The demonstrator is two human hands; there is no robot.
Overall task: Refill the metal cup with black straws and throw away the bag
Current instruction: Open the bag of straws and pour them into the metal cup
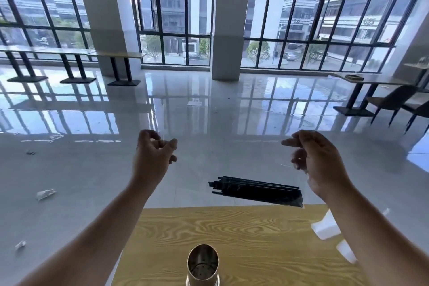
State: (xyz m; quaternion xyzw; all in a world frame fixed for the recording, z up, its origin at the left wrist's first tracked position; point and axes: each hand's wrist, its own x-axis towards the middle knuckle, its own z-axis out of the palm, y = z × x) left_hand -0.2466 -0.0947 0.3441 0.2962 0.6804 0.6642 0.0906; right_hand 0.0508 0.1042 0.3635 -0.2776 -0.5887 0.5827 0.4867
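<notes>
Holding a nearly invisible clear bag (228, 165) stretched between two raised hands, a person stands over a wood-grain tabletop (255, 234) in a glass-walled hall. At 10 o'clock the left hand (153, 158) is closed in a pinch, thumb against curled fingers, apparently on the bag's left edge; the film itself is too faint to trace there. At the centre, just past the tabletop's far edge, a bundle of black straws (257, 191) hangs level in mid-air, seemingly cradled in the bottom of the bag, which would explain why both hands sit high and apart: the spread keeps the film taut and the straws from spilling. At 2 o'clock the right hand (315, 158) is likewise pinched, forefinger and thumb extended toward the centre, seemingly on the opposite edge. At 6 o'clock, close to the person, the metal cup (203, 267) stands upright on the tabletop with its mouth open and no straws inside, placed where the bundle can be lowered into it. White wrappers or paper (327, 227) lie at the tabletop's right edge, at 4 o'clock. By this reading, the refill has not yet begun.
</notes>
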